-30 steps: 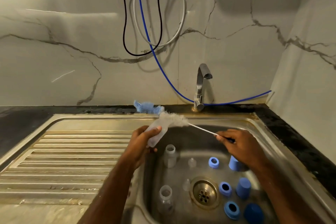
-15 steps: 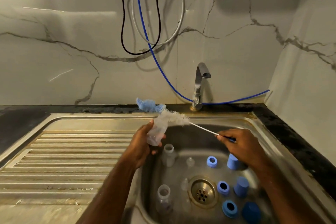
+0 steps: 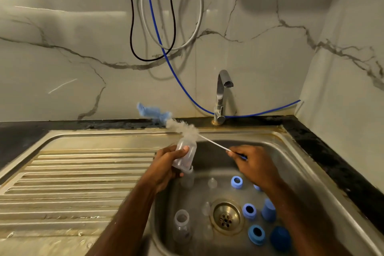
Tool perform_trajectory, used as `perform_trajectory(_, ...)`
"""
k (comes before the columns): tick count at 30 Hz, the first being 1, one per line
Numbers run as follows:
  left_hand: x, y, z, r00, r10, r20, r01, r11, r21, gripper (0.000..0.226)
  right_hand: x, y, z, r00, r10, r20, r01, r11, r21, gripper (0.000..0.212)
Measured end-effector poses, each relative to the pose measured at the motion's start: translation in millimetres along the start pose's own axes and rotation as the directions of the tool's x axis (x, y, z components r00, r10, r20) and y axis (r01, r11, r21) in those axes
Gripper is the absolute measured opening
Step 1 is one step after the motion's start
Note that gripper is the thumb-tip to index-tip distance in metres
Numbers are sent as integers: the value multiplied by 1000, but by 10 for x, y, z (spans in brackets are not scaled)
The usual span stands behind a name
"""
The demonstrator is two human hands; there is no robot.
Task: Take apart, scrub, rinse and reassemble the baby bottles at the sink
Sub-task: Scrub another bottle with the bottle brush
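My left hand point(image 3: 166, 167) grips a clear baby bottle point(image 3: 185, 154) above the sink's left edge, its mouth tilted up and away. My right hand point(image 3: 253, 165) pinches the thin handle of a bottle brush point(image 3: 182, 129), whose white bristles hang just outside the bottle's mouth. Down in the basin point(image 3: 291, 164) stand two more clear bottles point(image 3: 181, 224), one half hidden behind my left hand. Clear teats point(image 3: 212, 183), blue collar rings point(image 3: 236, 182) and blue caps point(image 3: 268, 210) lie around the drain point(image 3: 226, 216).
A steel draining board point(image 3: 72, 183) stretches to the left of the basin. The tap point(image 3: 221, 97) rises at the back, no water running. A blue cloth point(image 3: 152, 111) lies on the dark counter point(image 3: 332, 162) behind the sink. Cables and a blue hose point(image 3: 176, 72) hang down the marble wall.
The brush has slid out of the bottle; its bristles now sit beyond the mouth. My left hand has turned the bottle more upright and lowered it slightly.
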State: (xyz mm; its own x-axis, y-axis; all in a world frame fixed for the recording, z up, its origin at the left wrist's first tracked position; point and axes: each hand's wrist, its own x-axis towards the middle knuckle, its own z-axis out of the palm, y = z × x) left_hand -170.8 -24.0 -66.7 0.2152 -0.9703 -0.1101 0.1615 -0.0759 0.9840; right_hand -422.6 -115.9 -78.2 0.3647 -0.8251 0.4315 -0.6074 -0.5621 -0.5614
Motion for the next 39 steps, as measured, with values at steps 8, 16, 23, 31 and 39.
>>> perform_trajectory(8, 46, 75, -201, 995, -28, -91, 12, 984, -177, 27, -1, 160, -168, 998, 50, -24, -49, 999, 21, 20)
perform_trajectory(16, 25, -31, 33, 1000, -10, 12, 11, 996, -90, 48, 18, -98, 60, 998, -47, 45, 47, 999, 15, 26)
perform_trajectory(23, 1, 52, -124, 1000, 3, -9, -5, 992, -128, 60, -11, 232, -214, 987, 91, 136, -98, 994, 41, 11)
perform_trajectory(31, -35, 85, -21, 997, -70, 13, 71, 964, -255, 54, 33, 69, -74, 996, 19, 85, -27, 995, 91, 15)
perform_trajectory(39, -34, 31, 96, 996, -53, 66, 66, 976, -208, 67, -2, -50, 16, 991, -8, 135, -10, 991, 136, 20)
